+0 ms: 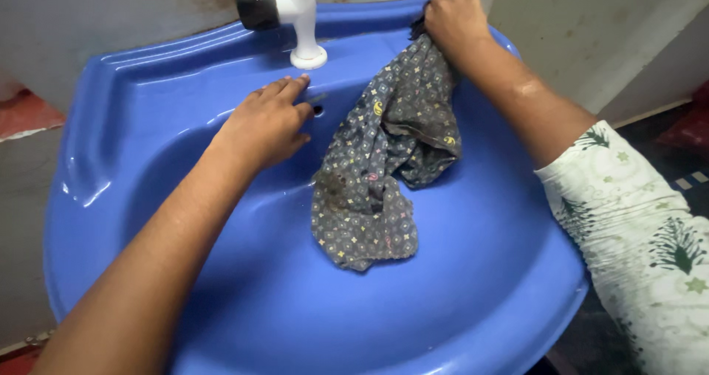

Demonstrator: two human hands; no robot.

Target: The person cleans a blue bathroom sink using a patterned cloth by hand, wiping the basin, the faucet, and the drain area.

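A grey patterned cloth (384, 168) hangs from the back rim of a blue wash basin (480, 294) down into the bowl. My right hand (454, 17) is closed on the cloth's top end at the back right rim. My left hand (267, 124) lies flat, fingers together, on the basin's back wall beside the overflow hole (317, 110), just left of the cloth. It holds nothing.
A white tap (299, 24) with a black handle stands on the back ledge, above my left hand. A stained grey wall rises behind the basin. Dark floor shows at the lower right, past my patterned sleeve (635, 227).
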